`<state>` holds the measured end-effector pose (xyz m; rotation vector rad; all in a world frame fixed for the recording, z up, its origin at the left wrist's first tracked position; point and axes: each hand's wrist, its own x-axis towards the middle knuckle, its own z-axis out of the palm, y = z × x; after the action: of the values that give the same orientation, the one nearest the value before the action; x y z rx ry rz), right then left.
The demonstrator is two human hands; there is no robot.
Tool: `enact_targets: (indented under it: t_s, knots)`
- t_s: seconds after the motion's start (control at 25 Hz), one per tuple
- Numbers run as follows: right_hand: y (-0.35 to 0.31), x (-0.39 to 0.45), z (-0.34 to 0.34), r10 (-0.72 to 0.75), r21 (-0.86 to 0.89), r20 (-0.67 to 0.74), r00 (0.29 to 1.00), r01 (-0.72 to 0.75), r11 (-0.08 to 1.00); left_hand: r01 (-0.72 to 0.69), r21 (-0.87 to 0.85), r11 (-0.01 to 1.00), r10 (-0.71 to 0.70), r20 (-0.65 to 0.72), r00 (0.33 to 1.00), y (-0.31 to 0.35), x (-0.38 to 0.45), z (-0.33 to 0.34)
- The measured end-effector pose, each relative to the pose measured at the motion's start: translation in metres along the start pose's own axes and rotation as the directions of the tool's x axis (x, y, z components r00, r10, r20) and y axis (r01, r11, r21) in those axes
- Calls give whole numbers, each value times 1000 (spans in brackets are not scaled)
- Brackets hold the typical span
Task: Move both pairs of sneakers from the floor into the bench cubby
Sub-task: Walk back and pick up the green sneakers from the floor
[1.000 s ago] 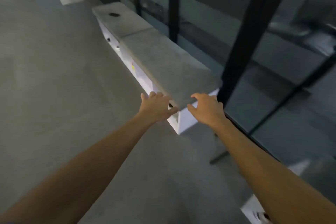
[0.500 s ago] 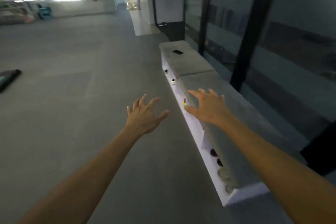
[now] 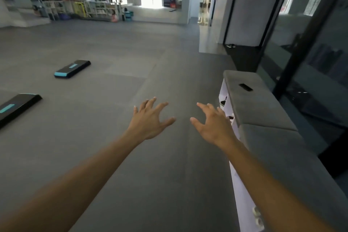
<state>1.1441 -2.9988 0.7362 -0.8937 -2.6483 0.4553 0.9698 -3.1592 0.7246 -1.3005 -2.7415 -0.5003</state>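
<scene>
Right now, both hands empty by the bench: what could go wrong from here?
1. Both hands, left and right, are open and hold nothing, and no sneakers show on the grey floor; the person may have to search for them.
2. The two black step platforms with teal stripes lie on the floor: a trip hazard.
3. The small dark flat object on the grey cushioned bench could get knocked off.

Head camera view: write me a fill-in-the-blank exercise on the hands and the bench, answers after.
1. Both hands, left hand and right hand, are open and hold ____.
2. The small dark object lies on ____ of the grey bench.
3. The bench stands to the person's ____.
4. Two black step platforms lie on the ____.

Answers: nothing; top; right; floor
</scene>
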Motion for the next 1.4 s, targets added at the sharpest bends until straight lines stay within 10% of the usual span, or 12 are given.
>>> enact_targets:
  t_s: [0.92,1.4]
  knots:
    - [209,724,139,101,147,16,995,-102,984,63,-235,970,-33,130,991,-67,727,215]
    - [292,1103,188,260,152,-18,965,-255,955,-138,-182,974,176,211,962,-88,1169,292]
